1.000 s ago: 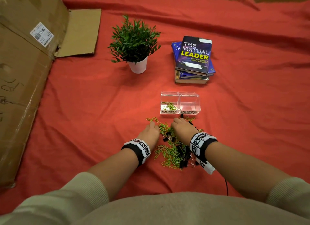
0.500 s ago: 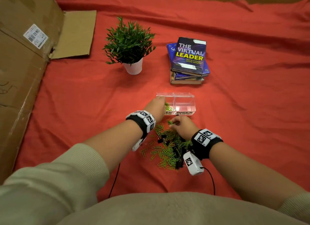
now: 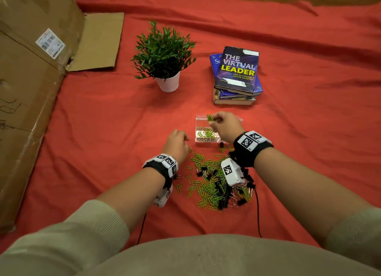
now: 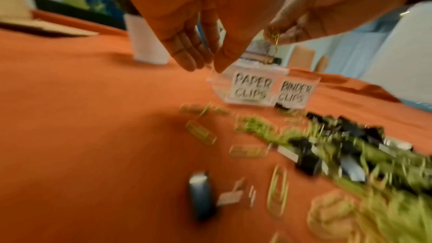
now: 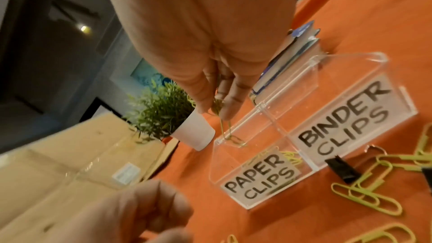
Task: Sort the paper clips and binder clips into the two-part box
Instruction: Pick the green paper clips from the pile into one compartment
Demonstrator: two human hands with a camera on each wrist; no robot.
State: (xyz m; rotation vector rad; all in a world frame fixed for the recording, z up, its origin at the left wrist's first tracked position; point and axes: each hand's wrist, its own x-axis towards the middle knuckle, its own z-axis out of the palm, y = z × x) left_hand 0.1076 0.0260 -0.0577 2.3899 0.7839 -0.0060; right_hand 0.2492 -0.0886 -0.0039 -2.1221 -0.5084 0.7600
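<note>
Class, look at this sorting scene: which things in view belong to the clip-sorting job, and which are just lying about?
Part of the job:
- right hand, pinching green paper clips over the two-part box
- left hand, by the mixed pile of paper clips and black binder clips

Just lying about:
- potted plant
- stack of books
- cardboard box

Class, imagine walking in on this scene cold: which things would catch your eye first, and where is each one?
First, the right hand pinching green paper clips above the clear two-part box, over its PAPER CLIPS side. Next, the mixed pile of green paper clips and black binder clips on the red cloth, near the person, with the left hand at its left edge. Behind stand a potted plant and stacked books.
</note>
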